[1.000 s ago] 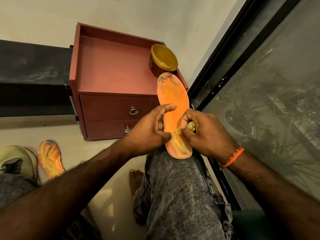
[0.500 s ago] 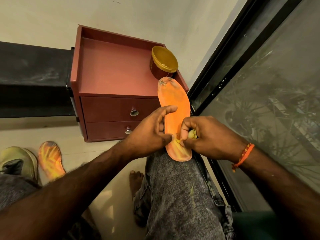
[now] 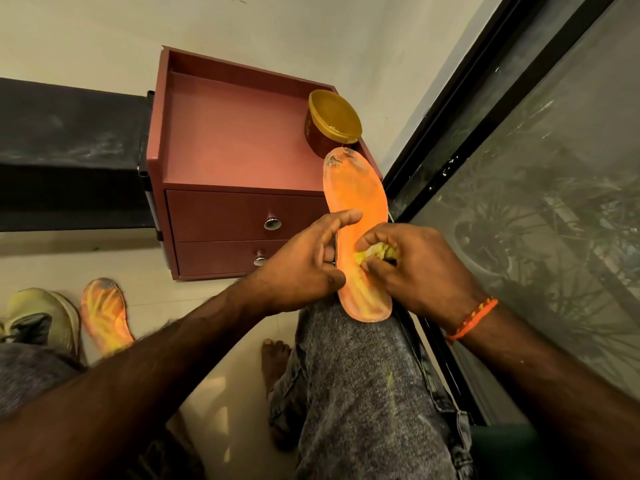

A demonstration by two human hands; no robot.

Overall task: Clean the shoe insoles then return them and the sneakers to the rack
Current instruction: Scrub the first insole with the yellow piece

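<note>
An orange insole (image 3: pixel 356 199) stands with its heel on my right knee, toe end pointing up toward the cabinet. My left hand (image 3: pixel 304 268) grips its left edge, thumb on the front face. My right hand (image 3: pixel 415 268) pinches a small yellow cloth wad (image 3: pixel 375 252) and presses it against the insole's middle. A second orange insole (image 3: pixel 104 313) lies on the floor at the left, beside a pale green sneaker (image 3: pixel 38 317). The other sneaker is out of view.
A red two-drawer cabinet (image 3: pixel 228 143) stands ahead with a gold-lidded tub (image 3: pixel 334 121) on its top right corner. A dark bench (image 3: pixel 65 150) runs along the left wall. A black-framed glass door (image 3: pixel 519 140) fills the right side. My bare foot (image 3: pixel 275 355) rests on the floor.
My right hand with the cloth has slid up the insole from near the heel toward its middle. The left hand keeps its grip.
</note>
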